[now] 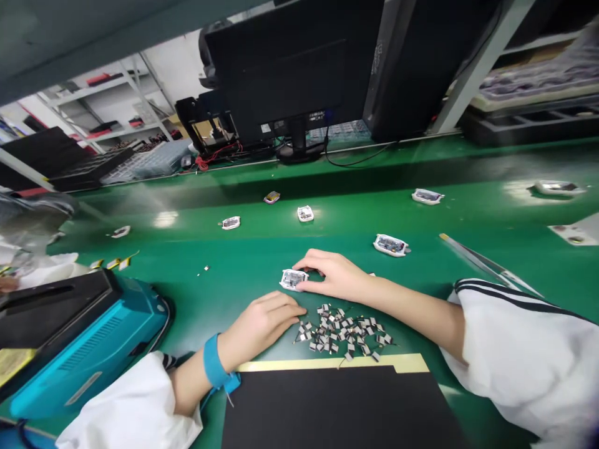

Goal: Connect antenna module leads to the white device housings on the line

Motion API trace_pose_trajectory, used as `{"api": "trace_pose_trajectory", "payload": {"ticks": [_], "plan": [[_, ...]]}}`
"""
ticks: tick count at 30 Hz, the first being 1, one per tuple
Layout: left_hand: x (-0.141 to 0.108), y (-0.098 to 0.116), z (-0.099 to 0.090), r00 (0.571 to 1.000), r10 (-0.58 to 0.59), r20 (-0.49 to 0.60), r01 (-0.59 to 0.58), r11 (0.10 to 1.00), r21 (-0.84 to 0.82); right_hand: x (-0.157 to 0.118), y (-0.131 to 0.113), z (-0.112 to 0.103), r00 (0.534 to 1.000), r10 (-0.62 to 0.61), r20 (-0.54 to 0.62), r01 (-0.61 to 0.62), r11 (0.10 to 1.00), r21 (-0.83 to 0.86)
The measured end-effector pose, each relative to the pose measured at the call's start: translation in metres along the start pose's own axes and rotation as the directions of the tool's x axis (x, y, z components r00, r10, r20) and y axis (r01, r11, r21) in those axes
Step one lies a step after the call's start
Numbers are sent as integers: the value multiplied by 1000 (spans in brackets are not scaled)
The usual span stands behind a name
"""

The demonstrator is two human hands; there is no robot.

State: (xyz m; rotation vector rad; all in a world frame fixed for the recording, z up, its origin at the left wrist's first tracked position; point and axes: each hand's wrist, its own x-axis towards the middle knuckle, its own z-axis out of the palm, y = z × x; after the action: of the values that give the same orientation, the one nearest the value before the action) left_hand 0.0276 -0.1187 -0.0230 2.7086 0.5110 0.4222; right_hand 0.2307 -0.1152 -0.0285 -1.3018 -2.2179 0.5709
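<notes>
Between the thumb and fingers of my right hand is a small white casing with electronics inside, low over the green table. My left hand, with a blue band on its wrist, rests palm down, fingertips beside a pile of small metallic parts with dark leads. Its fingers lie stretched out and nothing shows in them. Another white casing with a circuit board lies to the right, beyond my right forearm.
More casings are spread along the green table. A black mat lies in front. At left stands a teal machine; tweezers lie at right. A monitor stands behind. Another person's sleeve shows far left.
</notes>
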Motion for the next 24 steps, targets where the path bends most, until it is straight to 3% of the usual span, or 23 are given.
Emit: {"api": "trace_pose_trajectory", "payload": {"ticks": [4,8,12,17,20,24], "plan": [[-3,1,0,996,-88,-29,89,996,31,0,1,1,996,-89,9,89,982,-166],[-7,1,-2,999,-37,-4,38,995,97,1,2,4,994,-109,30,113,954,-279],[-7,1,-5,997,-1,-77,12,989,148,0,0,1,999,-38,9,39,979,-199],[7,-2,-13,938,-161,-306,168,986,-3,1,-5,3,999,24,48,-20,997,-72],[12,-8,-14,920,-220,-326,227,974,-17,7,-4,11,996,-23,84,24,1000,-12],[10,-15,-8,951,-130,-281,169,978,119,14,-2,18,995,-46,88,43,999,33]]}}
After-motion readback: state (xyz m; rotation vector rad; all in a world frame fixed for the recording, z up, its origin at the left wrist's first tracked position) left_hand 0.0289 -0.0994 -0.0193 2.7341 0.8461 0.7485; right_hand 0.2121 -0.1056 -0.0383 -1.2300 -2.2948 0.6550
